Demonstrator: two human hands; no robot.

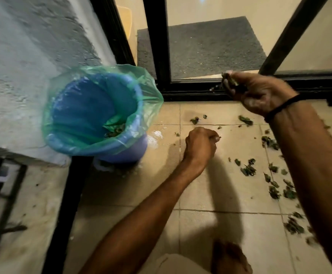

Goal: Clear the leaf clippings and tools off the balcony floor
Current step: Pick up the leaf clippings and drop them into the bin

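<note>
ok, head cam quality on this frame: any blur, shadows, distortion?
Head view: the right hand and the leaf clippings it grips are motion-blurred; the frame edges smear; light is warm and dim; the left hand and its arm throw a broad soft shadow on the floor tiles; the wide-angle lens tilts the door frame; the bin is fairly sharp.

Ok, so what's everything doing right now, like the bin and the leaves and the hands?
Bin: upright, open, lined with a green bag, a few leaves inside.
Leaf clippings: scattered on the floor tiles.
Right hand: raised, gripping a bunch of clippings.
Left hand: low over the tiles, fingers curled, seems to pinch a small clipping.
</note>
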